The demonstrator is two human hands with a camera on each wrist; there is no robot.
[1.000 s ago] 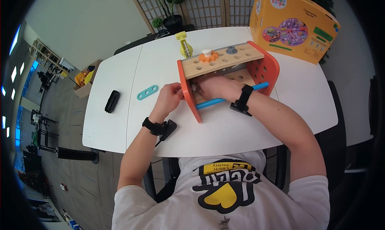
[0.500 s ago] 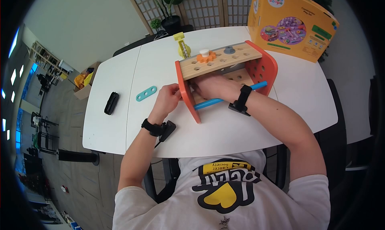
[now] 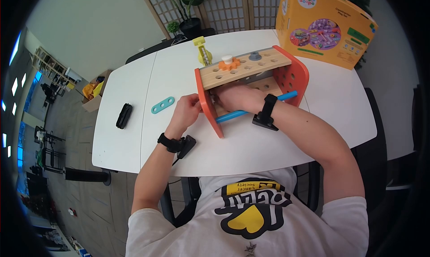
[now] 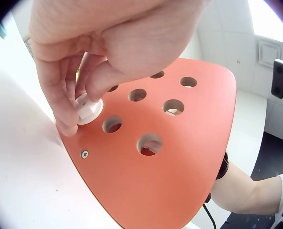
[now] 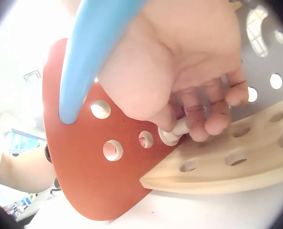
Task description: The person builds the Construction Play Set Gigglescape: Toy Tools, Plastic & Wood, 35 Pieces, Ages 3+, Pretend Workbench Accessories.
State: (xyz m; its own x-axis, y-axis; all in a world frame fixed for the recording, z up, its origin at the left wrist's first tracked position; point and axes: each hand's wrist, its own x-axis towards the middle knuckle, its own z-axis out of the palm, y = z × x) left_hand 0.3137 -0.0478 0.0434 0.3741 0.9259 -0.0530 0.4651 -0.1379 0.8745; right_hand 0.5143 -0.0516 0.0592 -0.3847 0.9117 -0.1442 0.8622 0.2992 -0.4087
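A toy workbench with red side panels (image 3: pixel 291 78) and a pegged wooden top (image 3: pixel 251 68) stands on the white table. My left hand (image 3: pixel 186 110) is at the outer face of its left panel, thumb and fingers pinching a white bolt's (image 4: pixel 90 112) six-sided end near the panel's edge. From inside the bench, my right hand (image 5: pixel 179 62) reaches to the same panel. Its fingers curl round the white threaded shaft (image 5: pixel 182 126) beside a pale ring at the panel. In the head view, the bench top partly hides the right fingers.
A blue rod (image 3: pixel 237 116) crosses the bench front, under my right forearm. A teal strip with holes (image 3: pixel 162 105) and a black case (image 3: pixel 124 116) lie to the left. Behind are a yellow-green toy tool (image 3: pixel 202 51) and an orange box (image 3: pixel 327 28).
The head view has shifted slightly, and my right wrist has moved a little left. Both hands stay at the left red panel with the same hold.
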